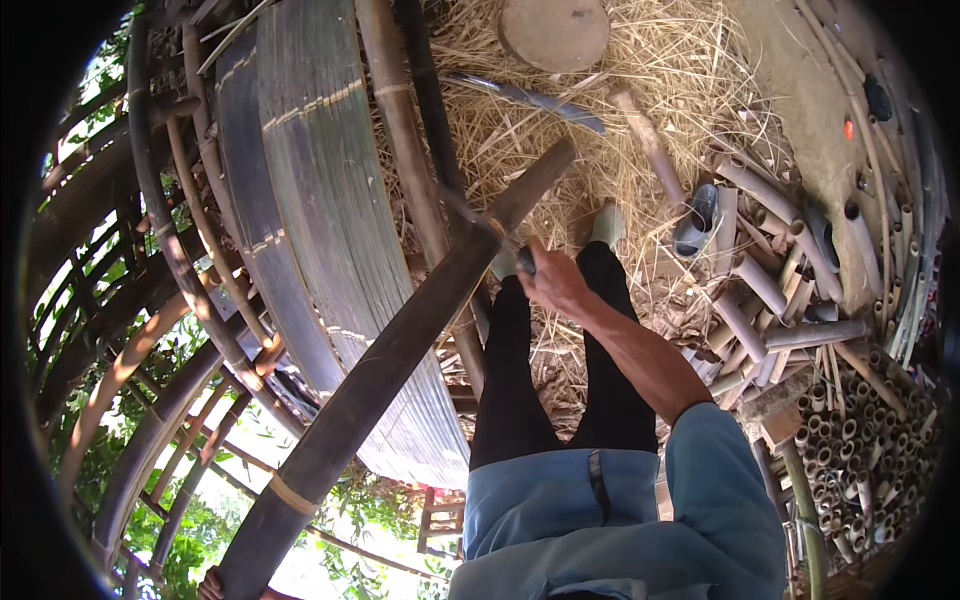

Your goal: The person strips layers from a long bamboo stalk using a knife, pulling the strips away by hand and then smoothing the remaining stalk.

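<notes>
A thick dark bamboo pole [385, 355] slants from the lower left up to the middle. At its lower end my left hand [211, 585] shows only in part, its fingers curled round the side of the pole. My right hand [553, 282] is closed round the dark handle [526, 261] of a bladed tool. The tool's thin blade [458, 204] lies across the pole at a pale ring near the far end; it is blurred, and I cannot tell whether it is a saw or a knife.
Left of the pole stands a bench of flattened bamboo [320, 150] beside a bamboo railing [170, 240]. A long blade [540, 103], a round wooden block [555, 32] and a wooden mallet-like piece [648, 150] lie on straw. Cut bamboo tubes [760, 285] and a shoe [697, 220] lie at right.
</notes>
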A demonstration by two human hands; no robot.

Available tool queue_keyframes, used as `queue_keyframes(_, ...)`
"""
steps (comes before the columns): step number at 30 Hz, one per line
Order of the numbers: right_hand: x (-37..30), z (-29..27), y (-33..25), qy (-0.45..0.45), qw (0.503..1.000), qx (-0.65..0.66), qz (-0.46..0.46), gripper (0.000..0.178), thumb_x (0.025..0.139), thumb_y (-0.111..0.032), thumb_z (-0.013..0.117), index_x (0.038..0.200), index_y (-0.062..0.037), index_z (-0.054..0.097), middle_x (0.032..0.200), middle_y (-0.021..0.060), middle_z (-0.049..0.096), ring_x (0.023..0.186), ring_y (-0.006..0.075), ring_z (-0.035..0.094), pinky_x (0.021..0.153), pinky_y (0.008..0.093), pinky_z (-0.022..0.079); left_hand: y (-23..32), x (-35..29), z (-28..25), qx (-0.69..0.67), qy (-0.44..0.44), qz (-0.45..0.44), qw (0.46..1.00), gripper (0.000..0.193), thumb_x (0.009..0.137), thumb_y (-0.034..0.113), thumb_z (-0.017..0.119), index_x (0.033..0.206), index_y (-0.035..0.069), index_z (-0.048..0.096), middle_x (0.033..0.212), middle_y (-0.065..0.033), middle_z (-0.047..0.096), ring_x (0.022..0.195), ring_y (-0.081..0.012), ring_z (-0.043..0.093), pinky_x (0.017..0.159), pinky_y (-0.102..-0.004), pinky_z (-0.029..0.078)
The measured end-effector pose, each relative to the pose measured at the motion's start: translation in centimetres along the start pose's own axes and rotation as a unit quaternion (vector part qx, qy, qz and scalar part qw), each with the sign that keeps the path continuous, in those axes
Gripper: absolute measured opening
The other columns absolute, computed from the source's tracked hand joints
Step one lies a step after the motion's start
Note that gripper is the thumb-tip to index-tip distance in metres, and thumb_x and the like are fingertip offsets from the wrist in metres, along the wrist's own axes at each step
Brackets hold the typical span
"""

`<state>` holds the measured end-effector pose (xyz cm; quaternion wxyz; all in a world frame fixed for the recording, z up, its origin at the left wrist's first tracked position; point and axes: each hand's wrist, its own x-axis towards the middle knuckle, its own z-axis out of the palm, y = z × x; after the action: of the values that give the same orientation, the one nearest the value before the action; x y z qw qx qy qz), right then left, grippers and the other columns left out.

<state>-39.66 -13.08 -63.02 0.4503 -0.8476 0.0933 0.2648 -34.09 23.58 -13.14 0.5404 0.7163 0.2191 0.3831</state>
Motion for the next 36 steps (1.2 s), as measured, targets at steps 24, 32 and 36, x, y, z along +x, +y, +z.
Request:
queue_keyframes(24, -0.9, -0.1, 0.3, 0.038, 0.999, 0.011, -0.021, 0.039, 0.086, -0.015, 0.071, 0.115, -0.0038, 0.047, 0.072, 0.017, 0.065, 0.062, 0.0334, 0.067, 0.052, 0.0444, 0.052, 0.7, -0.1, -0.4, 0.026, 0.004, 0.005, 1.0, 0.1, 0.076, 0.037, 0.058, 0.148, -0.018, 0.015, 0.154, -0.0394, 0.017, 0.147, -0.0475, 0.016, 0.125, -0.0556, 0.01)
queue_keyframes(32, -1.0, -2.9, -1.7, 0.019, 0.995, -0.003, -0.1, 0.038, 0.087, -0.015, 0.07, 0.116, -0.0047, 0.049, 0.065, 0.0118, 0.06, 0.052, 0.0265, 0.063, 0.046, 0.0387, 0.051, 0.4, -0.3, -0.9, 0.021, 0.01, 0.005, 1.0, 0.103, 0.075, 0.039, 0.059, 0.148, -0.018, 0.015, 0.154, -0.0397, 0.016, 0.147, -0.0476, 0.016, 0.125, -0.0554, 0.01)
queue_keyframes(36, 0.0, -2.2, 0.2, -0.001, 0.997, -0.038, -0.061, 0.059, 0.084, -0.015, 0.071, 0.131, -0.0048, 0.038, 0.07, 0.017, 0.062, 0.061, 0.0347, 0.066, 0.053, 0.0434, 0.054, 0.2, -0.2, -0.4, 0.013, 0.005, 0.001, 1.0, 0.104, 0.075, 0.04, 0.059, 0.148, -0.018, 0.014, 0.154, -0.0398, 0.016, 0.147, -0.0477, 0.015, 0.125, -0.0553, 0.01)
